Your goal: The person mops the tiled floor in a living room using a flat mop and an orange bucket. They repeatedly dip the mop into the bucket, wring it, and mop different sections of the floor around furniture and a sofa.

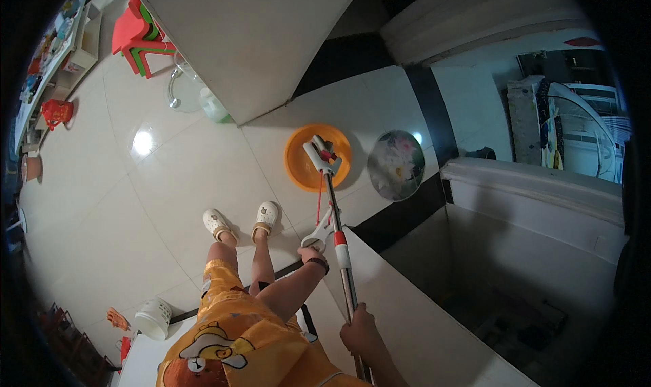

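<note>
My left hand [312, 254] is closed on the white squeeze lever [320, 234] of a sponge mop. Lower down, my right hand [358, 327] grips the mop's metal pole [347, 285]. The pole slants away from me, and its white mop head [320, 157] is over or in an orange plastic basin [291, 171] on the floor. Red rods run between lever and head. Some dark red material shows at the head, but the sponge is hard to make out. Whether the head touches the basin's bottom, I cannot tell.
A round flower-patterned stool top [396, 165] stands right of the basin. A wall corner [239, 117] juts in beyond it, beside a green-tinted bottle [212, 104]. Stacked red and green chairs [135, 36] are far left. A white basket [153, 318] stands at lower left.
</note>
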